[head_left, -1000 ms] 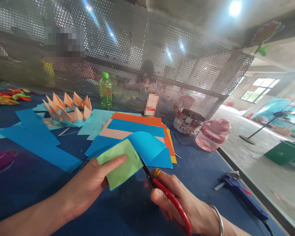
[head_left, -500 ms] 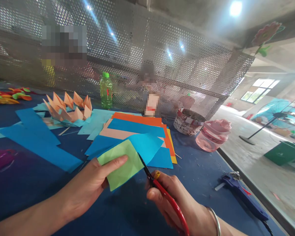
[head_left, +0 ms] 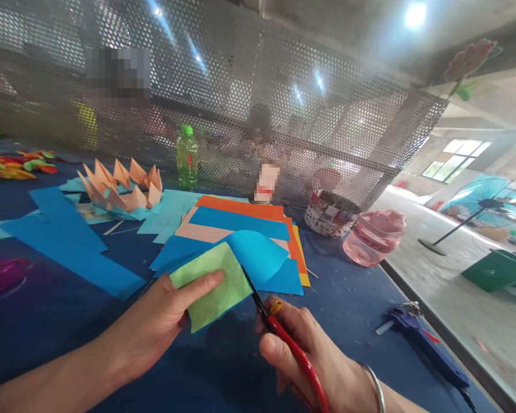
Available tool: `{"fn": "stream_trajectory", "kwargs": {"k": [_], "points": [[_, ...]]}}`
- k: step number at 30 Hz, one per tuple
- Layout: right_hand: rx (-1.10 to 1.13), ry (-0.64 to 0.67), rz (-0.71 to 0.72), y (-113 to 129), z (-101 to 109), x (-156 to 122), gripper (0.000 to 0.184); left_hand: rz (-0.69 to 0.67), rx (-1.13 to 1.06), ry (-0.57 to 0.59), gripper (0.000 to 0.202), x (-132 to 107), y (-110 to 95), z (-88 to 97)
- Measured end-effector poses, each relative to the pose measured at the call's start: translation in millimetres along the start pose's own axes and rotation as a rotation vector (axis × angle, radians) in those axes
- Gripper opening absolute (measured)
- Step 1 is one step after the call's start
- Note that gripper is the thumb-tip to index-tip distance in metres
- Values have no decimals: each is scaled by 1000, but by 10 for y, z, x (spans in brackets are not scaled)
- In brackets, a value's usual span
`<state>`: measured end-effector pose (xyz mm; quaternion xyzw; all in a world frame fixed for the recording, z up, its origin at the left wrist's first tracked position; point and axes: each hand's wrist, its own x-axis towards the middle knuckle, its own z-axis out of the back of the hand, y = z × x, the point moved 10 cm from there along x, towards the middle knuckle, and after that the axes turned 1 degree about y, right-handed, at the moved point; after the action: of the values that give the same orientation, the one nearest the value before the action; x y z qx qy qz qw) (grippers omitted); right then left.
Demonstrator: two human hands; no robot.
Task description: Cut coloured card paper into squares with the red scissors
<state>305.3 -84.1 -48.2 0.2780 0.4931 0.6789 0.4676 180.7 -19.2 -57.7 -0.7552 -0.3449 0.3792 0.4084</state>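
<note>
My left hand [head_left: 155, 324] pinches a folded green paper [head_left: 212, 285] with a blue sheet [head_left: 258, 255] curling up behind it, thumb on top. My right hand [head_left: 316, 355] is closed round the red handles of a pair of scissors [head_left: 284, 332]. The dark blades point up and left and meet the right edge of the green paper. Both hands hover just above the dark blue table [head_left: 223, 367], in front of a stack of coloured paper sheets [head_left: 241, 229].
A blue glue gun [head_left: 421, 344] lies at the right table edge. A pink water bottle [head_left: 374, 235] and a woven basket [head_left: 329, 212] stand behind. Folded orange paper shapes [head_left: 120, 186], a green bottle [head_left: 186, 158] and blue strips [head_left: 69, 241] lie left. A perforated metal screen [head_left: 284, 115] backs the table.
The blue sheet behind the green paper has curled up higher again. The scissors and both hands stay almost in place; the view shifted slightly.
</note>
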Motion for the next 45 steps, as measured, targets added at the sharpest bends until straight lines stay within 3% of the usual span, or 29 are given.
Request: {"fn": "stream_trajectory", "kwargs": {"k": [7,21,32,38,45], "points": [[-9,-2,92,98,-2,8,46,-37,62,50,37,-47,-19,-111],[10,-71,-8,-82,4,73,56,-24,37,41,40,-42,42,-81],[-94,-52,68,87,37,11,53,-56,73,44,42,-37,-4,-63],[-79,-45,99,101,25,-4,53,-131,220,9,38,-49,-9,-9],[-87,-77,110,33,34,18,54,-120,174,88,39,-72,29,-118]]}}
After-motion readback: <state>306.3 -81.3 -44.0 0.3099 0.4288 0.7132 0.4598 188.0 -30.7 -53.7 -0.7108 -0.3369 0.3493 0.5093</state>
